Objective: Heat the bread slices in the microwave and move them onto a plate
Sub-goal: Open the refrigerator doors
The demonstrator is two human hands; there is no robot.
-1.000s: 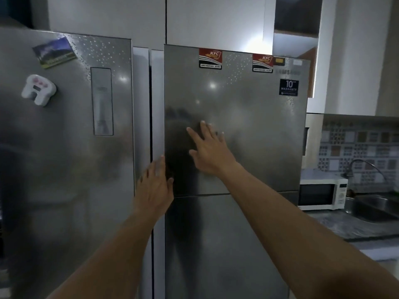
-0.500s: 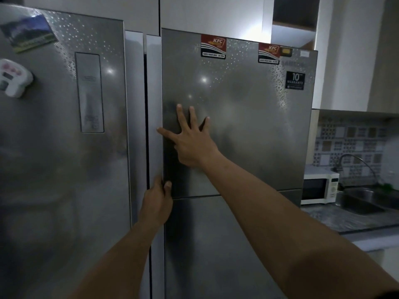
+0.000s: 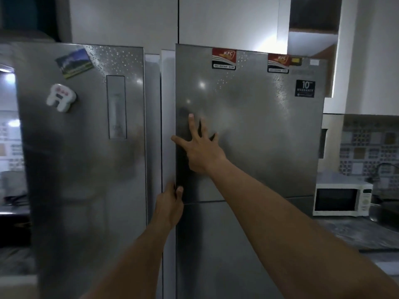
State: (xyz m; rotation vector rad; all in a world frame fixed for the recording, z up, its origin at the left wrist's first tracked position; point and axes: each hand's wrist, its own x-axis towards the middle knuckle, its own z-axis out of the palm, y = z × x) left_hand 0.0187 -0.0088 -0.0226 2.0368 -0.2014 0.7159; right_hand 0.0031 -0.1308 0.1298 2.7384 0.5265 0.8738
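The microwave (image 3: 342, 198), white with a dark window and its door shut, stands on the grey surface (image 3: 354, 236) at the far right, against a patterned tiled wall (image 3: 371, 145). A faucet (image 3: 386, 167) and a dark sink (image 3: 386, 210) lie just to its right.

Directly left of the microwave I see the right refrigerator, whose upper door (image 3: 259, 130) takes both my hands. My left hand (image 3: 169, 205) grips the door's left edge near its lower corner, fingers hooked behind the edge and thumb on the front. My right hand (image 3: 201, 148) presses flat on the door face above it, fingers straight and spread. The two hands are apart, one above the other. The lower door (image 3: 237, 244) sits shut beneath.

The upper door carries two red KFC stickers (image 3: 224, 58) along its top and a black warranty sticker (image 3: 305, 88) at its right. A second refrigerator (image 3: 82, 158) stands close beside it on the left, bearing a picture magnet (image 3: 74, 63) and a white timer (image 3: 61, 97). White cupboards (image 3: 233, 22) run overhead. The room is dim.
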